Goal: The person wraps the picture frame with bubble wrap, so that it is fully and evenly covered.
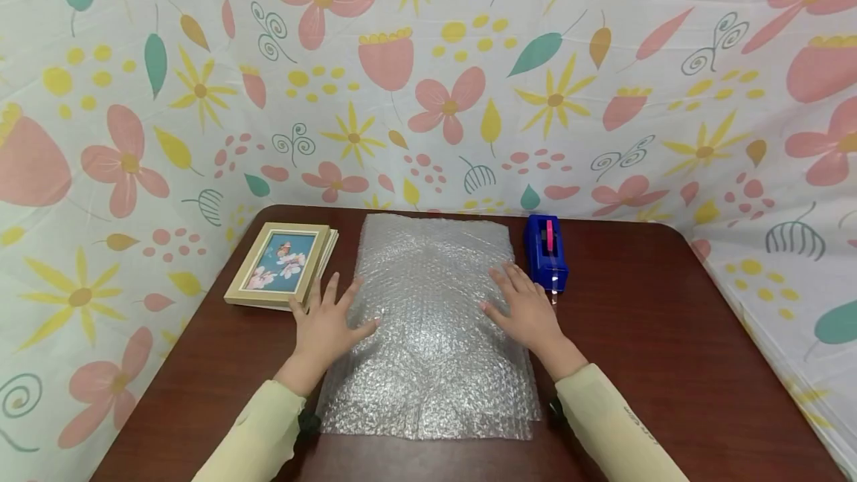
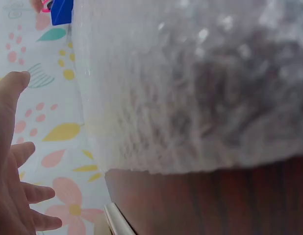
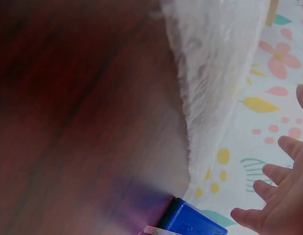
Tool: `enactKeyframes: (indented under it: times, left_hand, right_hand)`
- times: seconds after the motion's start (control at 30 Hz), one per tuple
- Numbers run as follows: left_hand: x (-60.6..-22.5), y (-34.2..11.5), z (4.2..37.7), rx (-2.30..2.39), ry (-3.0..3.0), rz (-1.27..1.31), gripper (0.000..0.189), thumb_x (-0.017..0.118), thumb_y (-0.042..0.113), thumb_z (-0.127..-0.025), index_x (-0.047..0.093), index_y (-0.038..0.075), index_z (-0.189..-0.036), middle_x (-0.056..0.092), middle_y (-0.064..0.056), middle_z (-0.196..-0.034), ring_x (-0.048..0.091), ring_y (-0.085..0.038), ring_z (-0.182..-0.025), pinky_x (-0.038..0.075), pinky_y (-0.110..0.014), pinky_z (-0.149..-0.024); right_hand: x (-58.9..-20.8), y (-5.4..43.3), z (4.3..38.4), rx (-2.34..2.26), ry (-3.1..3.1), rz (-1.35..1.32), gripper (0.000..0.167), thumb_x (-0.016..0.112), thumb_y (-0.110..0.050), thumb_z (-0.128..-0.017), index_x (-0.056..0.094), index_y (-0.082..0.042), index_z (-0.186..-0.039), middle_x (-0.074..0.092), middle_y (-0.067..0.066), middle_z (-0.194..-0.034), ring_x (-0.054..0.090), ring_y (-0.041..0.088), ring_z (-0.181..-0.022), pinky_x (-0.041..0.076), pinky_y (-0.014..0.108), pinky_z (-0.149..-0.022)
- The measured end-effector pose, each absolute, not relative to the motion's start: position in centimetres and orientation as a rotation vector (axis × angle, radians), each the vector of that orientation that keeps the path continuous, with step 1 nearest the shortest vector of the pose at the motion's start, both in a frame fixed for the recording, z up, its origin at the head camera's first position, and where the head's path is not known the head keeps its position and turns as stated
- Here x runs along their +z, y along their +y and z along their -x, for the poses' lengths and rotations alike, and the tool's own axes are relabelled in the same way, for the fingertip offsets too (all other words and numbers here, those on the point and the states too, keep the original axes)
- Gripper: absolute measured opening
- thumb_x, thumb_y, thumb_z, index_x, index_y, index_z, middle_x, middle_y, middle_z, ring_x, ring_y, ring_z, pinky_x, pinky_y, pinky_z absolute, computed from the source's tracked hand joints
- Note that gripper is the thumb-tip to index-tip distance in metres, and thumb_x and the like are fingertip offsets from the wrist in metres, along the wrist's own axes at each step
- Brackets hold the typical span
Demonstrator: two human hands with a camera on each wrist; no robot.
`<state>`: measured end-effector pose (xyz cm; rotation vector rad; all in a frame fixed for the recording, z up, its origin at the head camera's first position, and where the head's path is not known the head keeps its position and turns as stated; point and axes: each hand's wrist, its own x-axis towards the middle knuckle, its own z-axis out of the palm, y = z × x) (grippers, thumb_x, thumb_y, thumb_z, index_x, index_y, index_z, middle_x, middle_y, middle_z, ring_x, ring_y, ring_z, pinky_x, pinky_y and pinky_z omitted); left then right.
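A sheet of clear bubble wrap lies flat on the table between both hands. My left hand is over its left edge with the fingers spread. In the left wrist view those fingers are extended and hold nothing. Over the right edge of the wrap is my right hand, fingers apart and nothing gripped; the right wrist view shows the same hand. Just beyond it stands a blue tape dispenser with a pink roll core. Picture frames in a stack lie beyond my left hand, the top one showing flowers.
The dark wooden table has rounded far corners. A white cloth printed with flowers and leaves hangs behind it and along both sides. A strip of tape sticks out from the dispenser's near end.
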<state>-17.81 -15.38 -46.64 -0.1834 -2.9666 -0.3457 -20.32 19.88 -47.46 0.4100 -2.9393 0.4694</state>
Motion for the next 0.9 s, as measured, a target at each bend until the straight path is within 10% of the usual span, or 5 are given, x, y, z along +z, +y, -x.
enactKeyframes:
  times: [0.9]
  left_hand:
    - [-48.3, -12.3, 15.4, -0.519, -3.152, 0.368, 0.087, 0.075, 0.061, -0.084, 0.050, 0.013, -0.152, 0.044, -0.028, -0.157, 0.041, -0.054, -0.144, 0.041, -0.069, -0.112]
  right_hand:
    - [-48.0, 18.9, 23.3, 0.380, -3.078, -0.717, 0.065, 0.061, -0.044, -0.101, 0.045, -0.012, -0.155, 0.038, 0.024, -0.163, 0.035, 0.049, -0.151, 0.034, 0.072, -0.116]
